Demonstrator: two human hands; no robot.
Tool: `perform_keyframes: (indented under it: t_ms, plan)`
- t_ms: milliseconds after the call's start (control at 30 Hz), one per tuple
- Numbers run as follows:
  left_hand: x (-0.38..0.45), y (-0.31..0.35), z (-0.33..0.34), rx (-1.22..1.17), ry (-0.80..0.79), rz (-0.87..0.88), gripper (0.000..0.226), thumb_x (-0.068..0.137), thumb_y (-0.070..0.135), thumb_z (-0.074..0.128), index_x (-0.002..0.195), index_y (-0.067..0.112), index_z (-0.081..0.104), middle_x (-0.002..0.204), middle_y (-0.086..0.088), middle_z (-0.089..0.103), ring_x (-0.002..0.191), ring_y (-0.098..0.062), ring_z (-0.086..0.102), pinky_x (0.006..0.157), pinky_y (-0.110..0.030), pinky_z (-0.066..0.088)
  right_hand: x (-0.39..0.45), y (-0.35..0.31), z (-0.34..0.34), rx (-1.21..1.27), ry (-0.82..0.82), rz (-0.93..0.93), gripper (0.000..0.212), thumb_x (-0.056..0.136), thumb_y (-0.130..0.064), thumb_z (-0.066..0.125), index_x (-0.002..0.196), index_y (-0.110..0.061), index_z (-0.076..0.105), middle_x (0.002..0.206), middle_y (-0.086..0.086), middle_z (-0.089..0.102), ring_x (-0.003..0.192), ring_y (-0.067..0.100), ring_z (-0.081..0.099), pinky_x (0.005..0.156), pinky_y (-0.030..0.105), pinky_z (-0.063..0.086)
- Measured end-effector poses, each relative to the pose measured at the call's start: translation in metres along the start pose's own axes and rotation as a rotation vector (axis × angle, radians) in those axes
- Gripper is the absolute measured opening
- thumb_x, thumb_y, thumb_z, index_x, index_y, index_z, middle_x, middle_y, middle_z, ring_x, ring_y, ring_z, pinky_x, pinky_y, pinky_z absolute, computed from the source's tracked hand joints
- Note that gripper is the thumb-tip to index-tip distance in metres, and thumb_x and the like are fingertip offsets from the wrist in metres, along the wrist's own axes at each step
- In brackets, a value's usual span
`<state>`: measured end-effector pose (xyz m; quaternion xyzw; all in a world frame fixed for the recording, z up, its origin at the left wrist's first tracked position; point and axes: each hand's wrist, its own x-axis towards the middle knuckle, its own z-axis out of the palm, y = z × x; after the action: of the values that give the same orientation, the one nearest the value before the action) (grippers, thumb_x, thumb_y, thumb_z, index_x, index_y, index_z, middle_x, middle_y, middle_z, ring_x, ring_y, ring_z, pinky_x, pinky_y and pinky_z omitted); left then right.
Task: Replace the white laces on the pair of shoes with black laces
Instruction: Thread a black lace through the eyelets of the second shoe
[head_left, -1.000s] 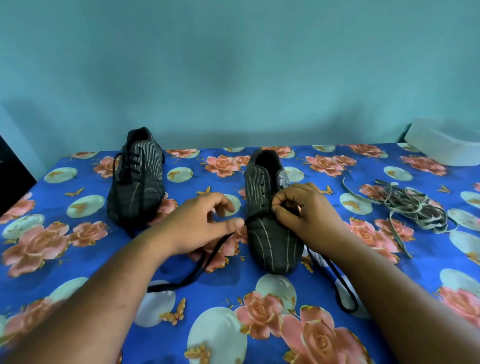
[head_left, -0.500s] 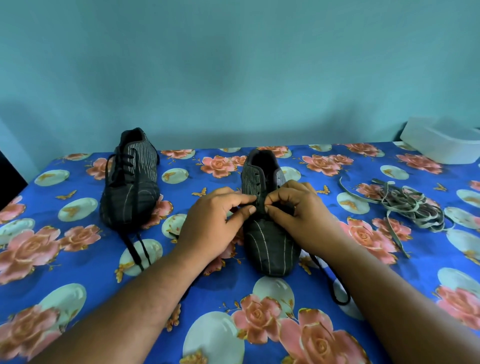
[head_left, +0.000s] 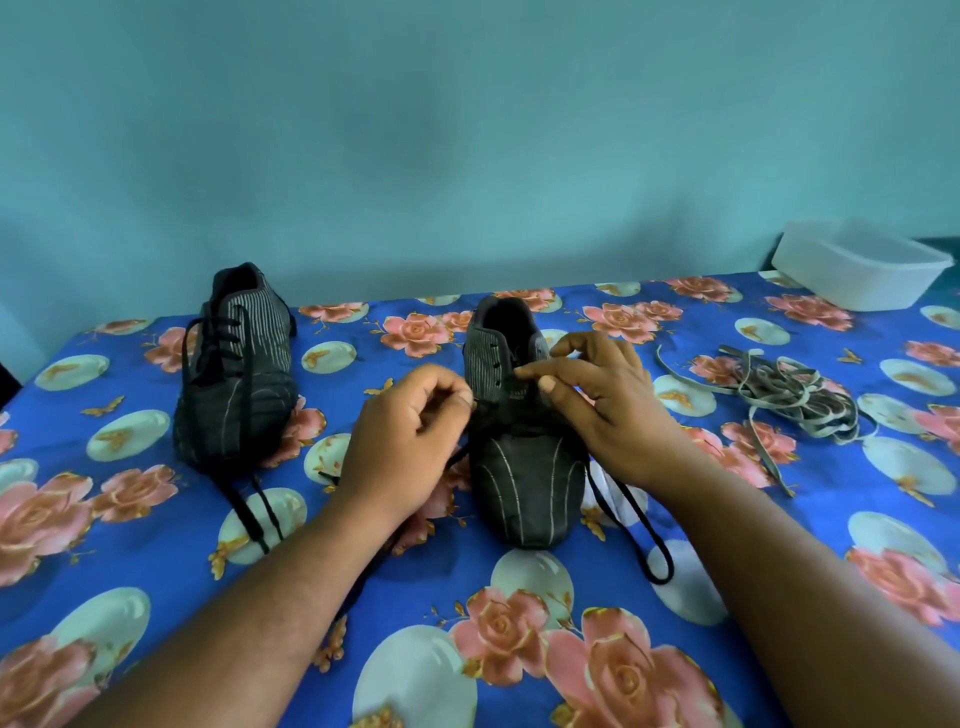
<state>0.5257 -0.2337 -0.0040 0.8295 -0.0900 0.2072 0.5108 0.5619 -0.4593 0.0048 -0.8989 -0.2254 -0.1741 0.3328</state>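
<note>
Two dark striped shoes stand on the flowered blue cloth (head_left: 467, 587). The left shoe (head_left: 236, 379) is threaded with a black lace whose ends trail toward me. The right shoe (head_left: 524, 478) sits between my hands with a black lace (head_left: 631, 525) partly threaded; one end loops on the cloth to its right. My left hand (head_left: 410, 436) pinches the lace's other end just left of the eyelets. My right hand (head_left: 608, 410) rests over the shoe, thumb and forefinger pinching its upper at the eyelets. The removed white laces (head_left: 795, 400) lie in a heap at the right.
A white plastic container (head_left: 857, 265) stands at the back right corner against the teal wall. The table's left edge drops off near the left shoe. Flowered cloth stretches toward me in front of the shoes.
My left hand came in from the left with the lace end, met the right hand at the eyelets, and now draws slightly left again. The right hand's fingers have spread over the shoe.
</note>
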Motion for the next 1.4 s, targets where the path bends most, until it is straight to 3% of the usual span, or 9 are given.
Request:
perform_keyframes:
  t_ms: [167,300,433,500,733,867,1000,1167,1400]
  plan:
    - [0.015,0.002,-0.012,-0.461,0.210,-0.317,0.016,0.105,0.011,0.046,0.092,0.017,0.054,0.082,-0.006,0.076,0.064,-0.022,0.073,0.056,-0.028,0.051,-0.004,0.011,0.003,0.070,-0.074,-0.064,0.032,0.102,-0.038,0.047,0.129,-0.037,0.066,0.118,-0.008,0.052,0.118,0.015,0.048,0.107,0.032,0.035]
    - [0.028,-0.017,-0.036,-0.438,0.541,-0.255,0.010,0.103,0.015,0.044,0.102,0.023,0.051,0.104,-0.016,0.072,0.068,-0.019,0.072,0.051,-0.025,0.046,-0.005,0.009,0.003,0.275,-0.063,-0.036,0.026,0.104,-0.019,0.055,0.124,-0.023,0.072,0.110,-0.002,0.057,0.109,0.010,0.055,0.093,0.015,0.040]
    - [0.022,-0.031,-0.031,0.010,0.274,0.005,0.034,0.101,0.034,0.059,0.132,0.022,0.057,0.132,0.003,0.056,0.119,-0.018,0.059,0.097,-0.035,0.048,-0.006,0.010,0.006,0.362,-0.071,0.002,0.026,0.102,-0.015,0.059,0.122,-0.026,0.073,0.112,0.002,0.057,0.111,0.014,0.056,0.093,0.021,0.044]
    - [0.017,-0.030,-0.018,0.161,0.056,0.153,0.037,0.098,0.045,0.057,0.125,0.023,0.067,0.133,0.005,0.060,0.128,-0.014,0.054,0.109,-0.045,0.043,-0.006,0.011,0.007,0.351,-0.071,-0.009,0.026,0.101,-0.017,0.062,0.123,-0.027,0.072,0.113,0.000,0.056,0.112,0.015,0.057,0.097,0.026,0.046]
    - [0.010,-0.020,-0.004,0.200,-0.061,0.262,0.016,0.089,0.045,0.062,0.090,0.030,0.069,0.103,0.015,0.066,0.107,-0.015,0.062,0.097,-0.046,0.048,-0.006,0.012,0.007,0.294,-0.054,-0.049,0.026,0.100,-0.022,0.061,0.124,-0.025,0.072,0.112,-0.001,0.056,0.111,0.015,0.056,0.093,0.019,0.043]
    - [0.024,-0.027,-0.030,-0.010,0.318,0.079,0.005,0.093,0.040,0.058,0.092,0.036,0.060,0.096,0.007,0.063,0.090,-0.002,0.059,0.088,-0.032,0.047,-0.006,0.011,0.009,0.297,-0.053,-0.029,0.026,0.101,-0.024,0.060,0.123,-0.028,0.072,0.112,-0.002,0.056,0.112,0.015,0.055,0.095,0.026,0.046]
    - [0.034,-0.047,-0.061,-0.103,0.614,-0.137,0.022,0.092,0.061,0.058,0.097,0.039,0.061,0.098,-0.004,0.062,0.082,-0.022,0.058,0.082,-0.061,0.055,-0.005,0.010,0.010,0.297,-0.046,-0.020,0.027,0.100,-0.028,0.057,0.122,-0.029,0.072,0.111,-0.002,0.056,0.112,0.017,0.055,0.095,0.033,0.047]
    - [0.021,-0.027,-0.031,0.332,0.233,0.179,0.040,0.095,0.032,0.062,0.130,0.012,0.063,0.133,-0.009,0.058,0.126,-0.028,0.054,0.109,-0.046,0.043,-0.005,0.009,0.010,0.302,-0.040,-0.017,0.027,0.100,-0.030,0.056,0.122,-0.029,0.072,0.111,-0.003,0.056,0.112,0.017,0.056,0.096,0.034,0.047]
    - [0.009,-0.025,-0.004,0.282,-0.074,0.236,0.027,0.090,0.050,0.058,0.095,0.028,0.072,0.106,0.013,0.066,0.109,-0.018,0.062,0.096,-0.051,0.048,-0.006,0.006,0.009,0.287,-0.042,-0.015,0.026,0.101,-0.027,0.056,0.122,-0.029,0.072,0.112,-0.002,0.056,0.112,0.017,0.056,0.097,0.036,0.048]
